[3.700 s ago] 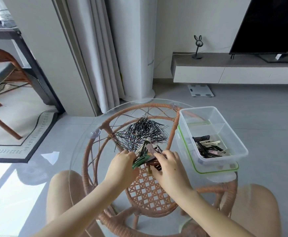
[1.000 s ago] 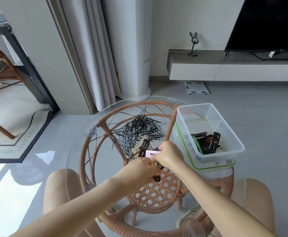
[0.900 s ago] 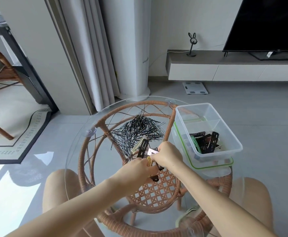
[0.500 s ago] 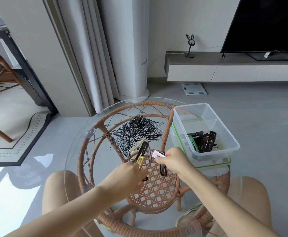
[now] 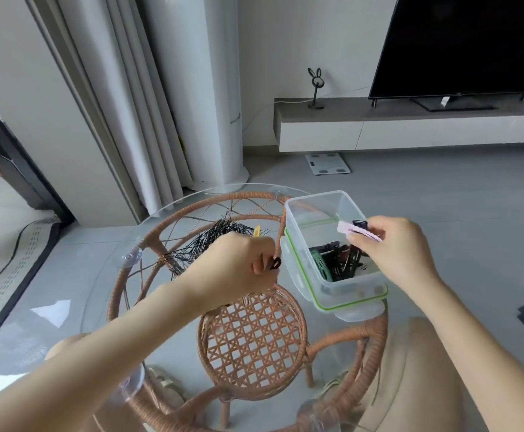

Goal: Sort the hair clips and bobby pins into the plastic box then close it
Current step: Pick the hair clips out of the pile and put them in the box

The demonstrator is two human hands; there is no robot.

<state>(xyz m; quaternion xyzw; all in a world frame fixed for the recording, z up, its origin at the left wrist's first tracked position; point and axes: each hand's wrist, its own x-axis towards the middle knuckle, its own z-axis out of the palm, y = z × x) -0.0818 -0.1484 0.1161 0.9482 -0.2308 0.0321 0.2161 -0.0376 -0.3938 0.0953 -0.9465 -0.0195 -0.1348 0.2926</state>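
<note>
A clear plastic box (image 5: 323,203) stands on its green-rimmed lid (image 5: 352,302) at the right of the round glass table (image 5: 98,294). Several dark and green hair clips (image 5: 337,265) lie inside it. My right hand (image 5: 393,244) hovers over the box, pinching a pink clip and a black clip (image 5: 358,230). My left hand (image 5: 238,265) is just left of the box, gripping several clips; a dark one (image 5: 274,263) and a yellow tip (image 5: 257,230) stick out. A heap of black bobby pins (image 5: 204,244) lies on the glass behind my left hand.
A wicker frame (image 5: 252,338) shows through the glass top. My knees are under the table's near edge. On the floor beyond are a white scale (image 5: 327,163), curtains, a low TV cabinet (image 5: 410,126) and a rug (image 5: 11,269) at left.
My right hand has carried the pink and black clips from the table's middle to above the box. My left hand has lifted with its bunch of clips and shifted right.
</note>
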